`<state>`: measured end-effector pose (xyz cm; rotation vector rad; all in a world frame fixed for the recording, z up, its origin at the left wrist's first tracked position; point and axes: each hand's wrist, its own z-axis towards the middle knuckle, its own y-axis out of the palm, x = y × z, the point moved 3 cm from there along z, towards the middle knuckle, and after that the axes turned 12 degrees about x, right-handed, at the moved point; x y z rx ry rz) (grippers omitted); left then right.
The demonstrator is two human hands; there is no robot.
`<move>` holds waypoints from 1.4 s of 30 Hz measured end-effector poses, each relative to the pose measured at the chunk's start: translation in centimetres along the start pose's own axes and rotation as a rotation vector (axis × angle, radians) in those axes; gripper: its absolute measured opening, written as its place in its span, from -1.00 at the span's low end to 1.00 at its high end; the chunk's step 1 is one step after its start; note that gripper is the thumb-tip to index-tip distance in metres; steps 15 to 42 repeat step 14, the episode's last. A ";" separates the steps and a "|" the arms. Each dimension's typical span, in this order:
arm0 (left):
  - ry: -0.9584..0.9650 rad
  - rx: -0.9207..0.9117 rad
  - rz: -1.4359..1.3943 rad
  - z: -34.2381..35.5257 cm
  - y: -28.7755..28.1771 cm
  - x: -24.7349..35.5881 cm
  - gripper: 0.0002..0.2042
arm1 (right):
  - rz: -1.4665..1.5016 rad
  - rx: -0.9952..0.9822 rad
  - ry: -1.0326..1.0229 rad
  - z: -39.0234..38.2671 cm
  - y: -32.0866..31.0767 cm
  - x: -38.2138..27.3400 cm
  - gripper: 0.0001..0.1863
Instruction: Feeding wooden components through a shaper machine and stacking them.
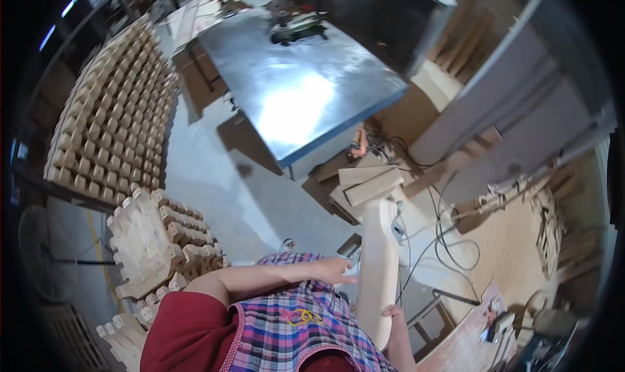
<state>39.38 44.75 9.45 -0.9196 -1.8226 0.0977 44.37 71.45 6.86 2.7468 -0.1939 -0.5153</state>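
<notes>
A long pale wooden piece (379,268), with a smooth, shaped edge, stands tilted in front of me, to the right of my apron. My right hand (393,316) grips its lower end, the thumb lying over the near face and the other fingers hidden behind. Across my body reaches my left arm. My left hand (335,270) holds nothing; its fingers stretch toward the wooden piece, with a small gap between them. Just beyond the piece's upper end lie several flat boards (372,184).
Stacked wooden parts (146,242) stand close on my left, with a tall rack of wooden blocks (114,118) behind them. A shiny metal-topped table (306,79) is ahead. Black cables (446,242) trail at the right, near a workbench (456,336). A fan (42,251) stands far left.
</notes>
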 end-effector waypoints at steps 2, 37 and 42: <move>-0.087 0.086 -0.138 -1.1 -3.7 -2.7 -0.51 | -0.072 0.020 0.059 -0.1 7.9 -3.9 -0.07; -0.156 0.730 -1.882 -7.1 -17.1 -15.2 -0.39 | -0.730 -0.277 0.018 12.7 34.7 -13.0 -0.23; -0.156 0.730 -1.882 -7.1 -17.1 -15.2 -0.39 | -0.730 -0.277 0.018 12.7 34.7 -13.0 -0.23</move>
